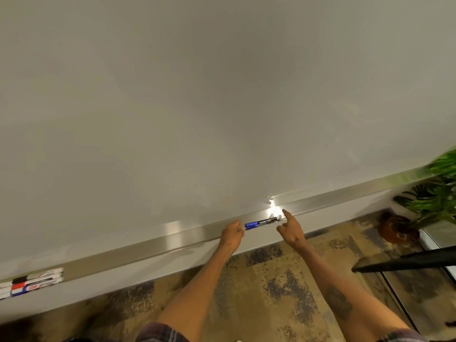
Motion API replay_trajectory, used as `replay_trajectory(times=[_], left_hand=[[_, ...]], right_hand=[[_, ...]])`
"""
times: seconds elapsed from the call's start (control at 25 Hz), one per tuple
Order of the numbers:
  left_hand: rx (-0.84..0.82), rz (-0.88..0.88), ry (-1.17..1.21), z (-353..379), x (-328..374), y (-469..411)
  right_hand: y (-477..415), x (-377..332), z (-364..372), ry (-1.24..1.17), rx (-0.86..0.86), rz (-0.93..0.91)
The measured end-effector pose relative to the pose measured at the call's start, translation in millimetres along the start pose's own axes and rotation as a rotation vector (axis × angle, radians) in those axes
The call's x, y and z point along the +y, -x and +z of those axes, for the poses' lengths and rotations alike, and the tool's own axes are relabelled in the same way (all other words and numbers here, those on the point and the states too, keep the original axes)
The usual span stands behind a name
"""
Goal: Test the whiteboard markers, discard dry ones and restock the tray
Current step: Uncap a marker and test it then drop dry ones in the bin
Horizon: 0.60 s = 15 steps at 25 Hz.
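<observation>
Where the marker lies: the blue-capped marker (261, 222) rests flat and lengthwise in the tray (172, 239), between the two grips, with its cap toward the left one.
Left grip (232, 235): the fingers are curled in, the knuckles are at the tray's front lip, and the hand is just beside the blue cap. Whether it touches the cap or pinches anything cannot be told.
Right grip (291, 229): released and holding nothing. The index finger is straight, its tip just beside the marker's black end. The other fingers are loosely bent and the thumb is out to the side.
Marker shape: a slim cylinder with a black barrel, pale lettering and a glossy blue cap.
Tray material: a long brushed-metal ledge under the board's lower edge, with bright glare patches.
Whiteboard (222, 95): smooth, pale, blank and faintly glossy.
Other markers (34, 282): at the tray's far left, well apart from both grips. They lie side by side, with white barrels and black, red and blue caps.
Carpet (271, 292): mottled tan and dark blue-grey.
Plant (434, 193): green fronds at the right, above a round brown pot.
</observation>
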<state>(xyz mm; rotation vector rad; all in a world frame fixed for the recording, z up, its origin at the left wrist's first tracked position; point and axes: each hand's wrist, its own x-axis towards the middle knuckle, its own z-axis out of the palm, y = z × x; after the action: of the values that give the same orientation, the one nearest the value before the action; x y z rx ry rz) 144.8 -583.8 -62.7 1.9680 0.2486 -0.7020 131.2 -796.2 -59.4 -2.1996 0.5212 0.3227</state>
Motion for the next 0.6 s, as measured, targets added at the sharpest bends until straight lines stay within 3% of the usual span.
replay_trajectory(times=[0.6], left_hand=[[-0.066, -0.153, 0.243, 16.1, 22.3, -2.3]], right_hand=[[-7.8, 1.4, 9.6, -0.106, -0.015, 0.057]])
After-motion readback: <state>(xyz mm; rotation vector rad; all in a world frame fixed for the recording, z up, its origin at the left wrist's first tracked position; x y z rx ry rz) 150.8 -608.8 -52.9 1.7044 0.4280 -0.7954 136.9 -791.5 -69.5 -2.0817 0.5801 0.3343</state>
